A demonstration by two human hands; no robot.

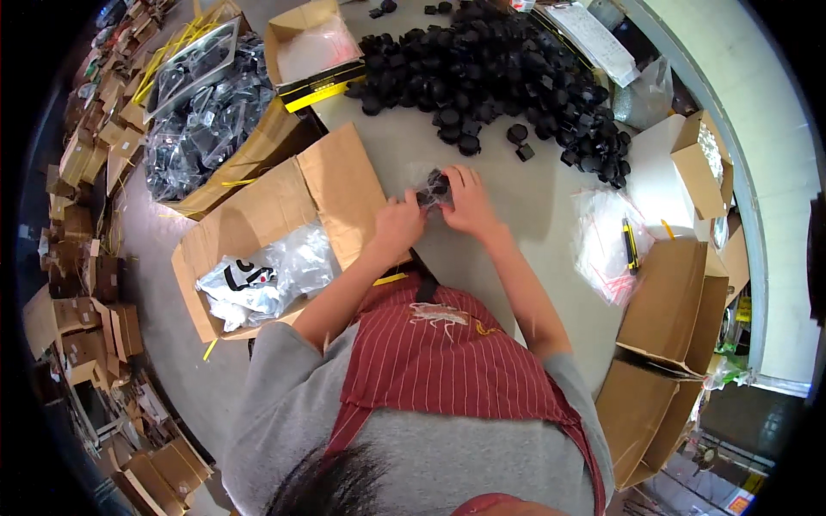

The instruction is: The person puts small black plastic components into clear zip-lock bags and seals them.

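Both hands meet over the table, around a small clear plastic bag point(424, 180) with black round parts point(437, 183) in it. My left hand point(401, 218) has its fingers curled on the bag's near left side. My right hand point(469, 203) grips it from the right, fingers bent over the top. Exactly how many parts the bag holds is hidden by my fingers. Beyond my hands, a big heap of similar black parts point(490, 73) covers the far side of the table point(525, 193), with a few loose ones in front of it.
Flat clear bags point(602, 245) lie at the right, a yellow-and-black utility knife point(631, 245) on them. Open cardboard boxes point(662, 301) stand beyond. At left, an open carton point(194, 292) contains plastic bags; behind it, a larger box point(232, 176) is full of bagged black parts.
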